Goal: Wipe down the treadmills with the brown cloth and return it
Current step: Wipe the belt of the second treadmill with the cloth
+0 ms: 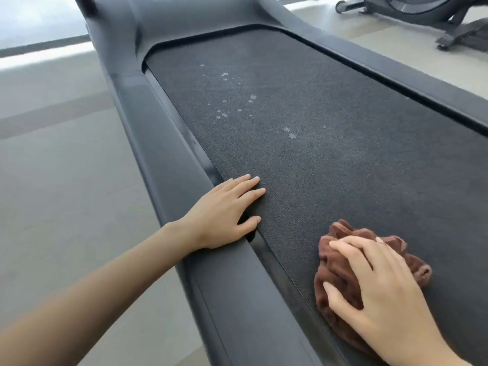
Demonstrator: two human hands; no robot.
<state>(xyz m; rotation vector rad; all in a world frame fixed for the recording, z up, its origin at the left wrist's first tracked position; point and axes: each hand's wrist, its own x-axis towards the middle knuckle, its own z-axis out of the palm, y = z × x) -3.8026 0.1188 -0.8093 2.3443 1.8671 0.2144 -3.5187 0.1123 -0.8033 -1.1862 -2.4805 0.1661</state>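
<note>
A dark treadmill fills the view, its black textured belt [317,143] running away from me between grey side rails [158,165]. Pale dried spots [237,101] dot the far half of the belt. The brown cloth [340,262] lies bunched on the near right part of the belt. My right hand [380,291] presses down on the cloth with fingers spread over it. My left hand [224,215] rests flat across the left rail, fingertips on the belt's edge, holding nothing.
Light grey floor [66,194] lies left of the treadmill. Another exercise machine's dark base [433,17] stands at the far right. The treadmill's front hood [148,25] rises at the top, with a window band [39,46] behind it.
</note>
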